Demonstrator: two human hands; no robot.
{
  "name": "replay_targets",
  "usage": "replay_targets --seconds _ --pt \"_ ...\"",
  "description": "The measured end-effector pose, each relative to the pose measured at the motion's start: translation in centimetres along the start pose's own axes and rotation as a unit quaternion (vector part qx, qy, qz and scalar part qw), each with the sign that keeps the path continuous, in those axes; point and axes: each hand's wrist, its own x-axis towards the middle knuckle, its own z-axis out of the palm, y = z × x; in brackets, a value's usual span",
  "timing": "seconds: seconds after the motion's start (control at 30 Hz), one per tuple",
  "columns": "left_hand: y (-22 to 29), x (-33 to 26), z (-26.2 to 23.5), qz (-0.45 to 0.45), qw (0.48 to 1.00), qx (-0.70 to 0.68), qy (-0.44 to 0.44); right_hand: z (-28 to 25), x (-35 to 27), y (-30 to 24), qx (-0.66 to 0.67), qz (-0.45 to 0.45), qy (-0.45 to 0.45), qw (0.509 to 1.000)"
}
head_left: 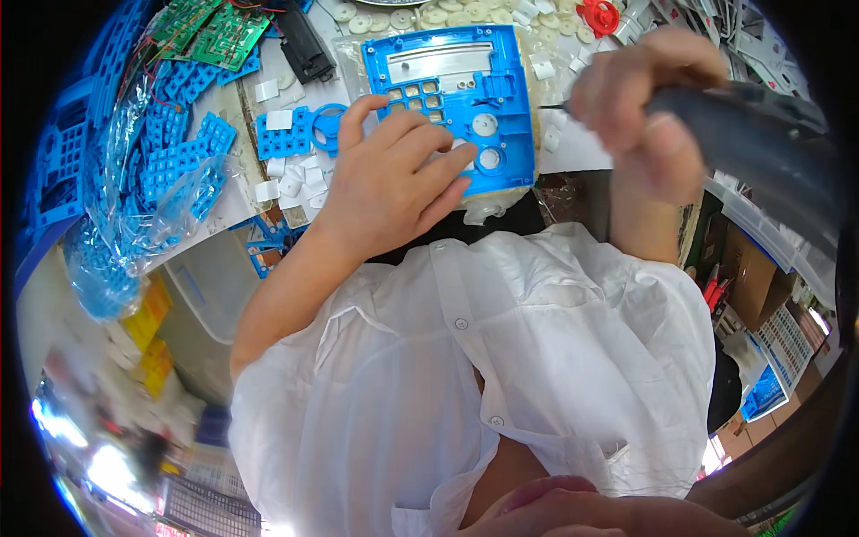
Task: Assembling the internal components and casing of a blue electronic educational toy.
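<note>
A blue plastic housing (pixel 510 134) lies on a plastic-wrapped pad on the bench, with a grid of square key openings, a silvery strip near its far edge and two round openings on its right half. My left hand (pixel 385 174) rests over its lower left part, fingers spread and fingertips on the plastic; whatever lies under them is partly hidden. My right hand (pixel 635 107) is wrapped round a dark electric screwdriver (pixel 743 134), slightly blurred. The thin screwdriver bit points left, just beyond the housing's right edge and apart from it.
Left are blue keypads (pixel 188 161) and clear bags. Green circuit boards (pixel 224 36) and a black part (pixel 304 45) lie at the back left. White square pieces (pixel 304 183) sit beside my left hand. Pale discs (pixel 447 11) and a red round part (pixel 598 16) lie beyond the housing.
</note>
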Motion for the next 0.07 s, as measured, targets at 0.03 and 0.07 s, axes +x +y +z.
replay_targets --seconds 0.03,0.07 --pt "-0.42 -0.38 -0.81 -0.009 1.0 -0.003 0.002 -0.8 -0.16 -0.83 -0.016 0.01 0.039 0.999" --pt "-0.94 -0.77 -1.79 -0.018 1.0 -0.006 0.005 -0.95 -0.29 -0.51 -0.01 0.006 0.037 0.999"
